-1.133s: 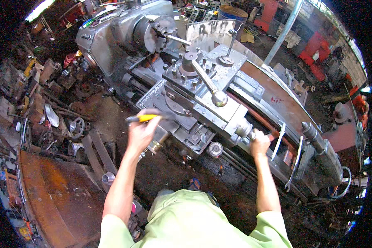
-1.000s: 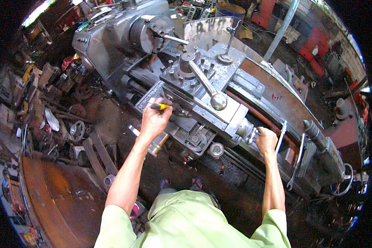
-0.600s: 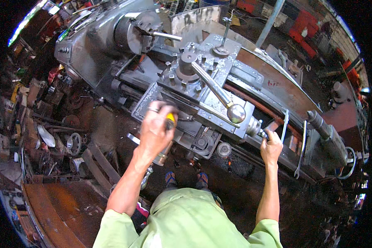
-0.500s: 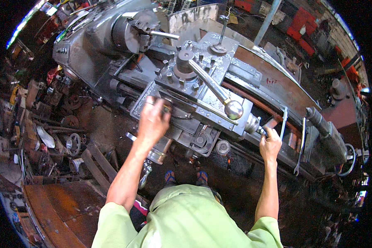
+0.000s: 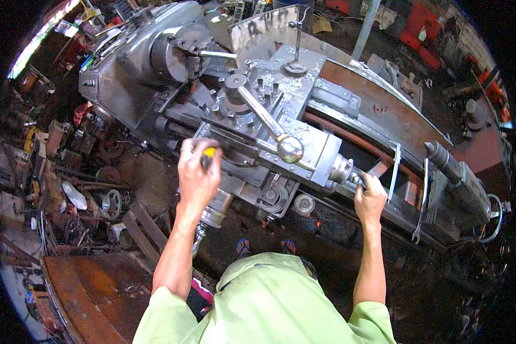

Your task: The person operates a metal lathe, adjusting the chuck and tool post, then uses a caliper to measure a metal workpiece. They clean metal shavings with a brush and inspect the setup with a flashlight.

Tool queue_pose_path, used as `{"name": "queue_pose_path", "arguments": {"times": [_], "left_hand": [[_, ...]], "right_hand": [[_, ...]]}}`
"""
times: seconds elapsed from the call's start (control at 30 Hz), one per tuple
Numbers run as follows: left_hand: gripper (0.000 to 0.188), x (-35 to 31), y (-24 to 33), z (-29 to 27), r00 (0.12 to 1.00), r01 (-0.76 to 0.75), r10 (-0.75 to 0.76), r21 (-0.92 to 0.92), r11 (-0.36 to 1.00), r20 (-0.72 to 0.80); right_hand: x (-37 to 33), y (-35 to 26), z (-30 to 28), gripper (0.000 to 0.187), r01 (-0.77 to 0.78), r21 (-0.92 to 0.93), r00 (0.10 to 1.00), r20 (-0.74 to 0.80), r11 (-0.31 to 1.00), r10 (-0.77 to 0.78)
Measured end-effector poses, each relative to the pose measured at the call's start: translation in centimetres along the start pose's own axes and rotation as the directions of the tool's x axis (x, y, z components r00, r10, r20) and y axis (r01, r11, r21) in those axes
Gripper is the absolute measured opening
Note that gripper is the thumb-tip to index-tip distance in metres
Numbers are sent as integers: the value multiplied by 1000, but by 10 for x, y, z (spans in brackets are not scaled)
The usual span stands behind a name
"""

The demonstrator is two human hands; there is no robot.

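In front of me is a grey metal lathe. My left hand (image 5: 198,172) is closed round a small yellow-and-black object (image 5: 210,153); the fingers cover most of it, so its kind is unclear. This hand hovers over the near left end of the cross slide. My right hand (image 5: 370,198) grips the small crank handle (image 5: 356,176) beside the dial (image 5: 341,168) at the slide's right end. Between the hands, a ball-ended lever (image 5: 264,114) slopes from the tool post (image 5: 235,92) toward me. Metal chips (image 5: 297,82) lie scattered on the carriage.
The chuck (image 5: 175,57) at upper left holds a bright rod (image 5: 218,54). A tailstock (image 5: 447,163) with a handwheel (image 5: 493,219) stands right, near a wrench (image 5: 419,223). Behind rises an indicator stand (image 5: 295,66). Scrap metal (image 5: 94,186) and a rusty sheet (image 5: 92,286) crowd the left.
My left hand has moved slightly left and toward me, and the yellow on its object now shows. The right hand stays at the crank handle, a little lower. The whole view has shifted slightly.
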State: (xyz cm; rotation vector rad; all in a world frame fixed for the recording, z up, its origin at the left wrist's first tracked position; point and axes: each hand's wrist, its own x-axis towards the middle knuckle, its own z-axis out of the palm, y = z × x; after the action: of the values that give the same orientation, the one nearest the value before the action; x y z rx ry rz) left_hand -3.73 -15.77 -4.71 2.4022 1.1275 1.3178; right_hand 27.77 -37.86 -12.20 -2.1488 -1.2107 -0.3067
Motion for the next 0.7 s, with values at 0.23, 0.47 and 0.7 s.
{"name": "queue_pose_path", "arguments": {"times": [0.23,0.47,0.7], "left_hand": [[13,-9,1,8,996,-19,18,8,1000,90],[13,-8,-1,6,994,60,-60,11,998,90],[16,-1,2,2,998,18,-25,-111,994,-65]], "right_hand": [[2,1,0,28,0,18,1000,-1,1000,0],[3,-2,-4,25,-8,38,1000,22,999,7],[0,2,-1,25,-17,55,1000,27,998,16]]}}
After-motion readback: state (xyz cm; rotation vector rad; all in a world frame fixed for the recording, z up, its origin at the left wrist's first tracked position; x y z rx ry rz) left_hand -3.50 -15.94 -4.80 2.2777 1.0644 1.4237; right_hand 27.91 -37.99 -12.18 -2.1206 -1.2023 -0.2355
